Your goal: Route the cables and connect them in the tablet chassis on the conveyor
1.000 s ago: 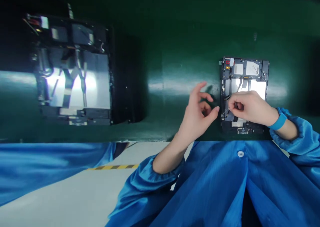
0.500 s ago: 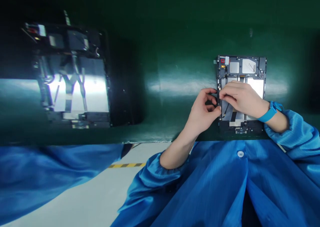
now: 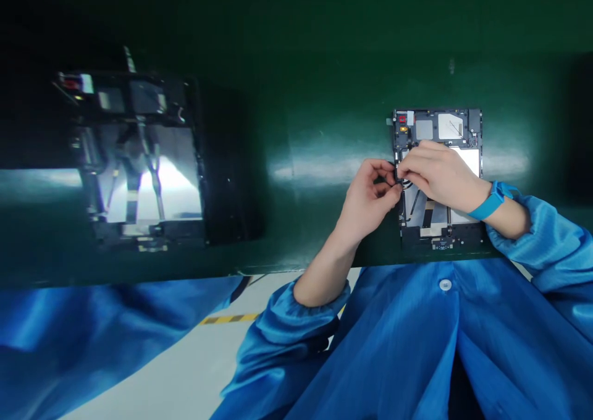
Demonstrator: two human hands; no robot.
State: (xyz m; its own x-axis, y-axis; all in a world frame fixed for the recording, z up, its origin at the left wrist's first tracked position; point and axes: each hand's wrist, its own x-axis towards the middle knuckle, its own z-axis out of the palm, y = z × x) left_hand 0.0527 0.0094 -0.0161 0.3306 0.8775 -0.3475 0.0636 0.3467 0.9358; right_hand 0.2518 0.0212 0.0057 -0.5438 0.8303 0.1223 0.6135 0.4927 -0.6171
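An opened tablet chassis [image 3: 456, 130] lies on the green belt [image 3: 324, 99] in front of me, its boards, flat cables and silver shield exposed. My left hand [image 3: 370, 197] is curled at the chassis's left edge, thumb and fingers pinched together against it. My right hand [image 3: 440, 176], with a blue band at the wrist, lies across the chassis, its fingertips pinched at the same left-edge spot by a thin black cable. What the fingers hold is too small to make out.
A second opened tablet chassis [image 3: 139, 160] lies far left on the belt. Another person's blue sleeve [image 3: 92, 327] stretches along the bottom left. Pale floor with a yellow-black stripe [image 3: 229, 318] shows below the belt's front edge.
My left hand went from open and apart to pinched at the chassis's left edge. My right hand slid up and left over the chassis to meet it.
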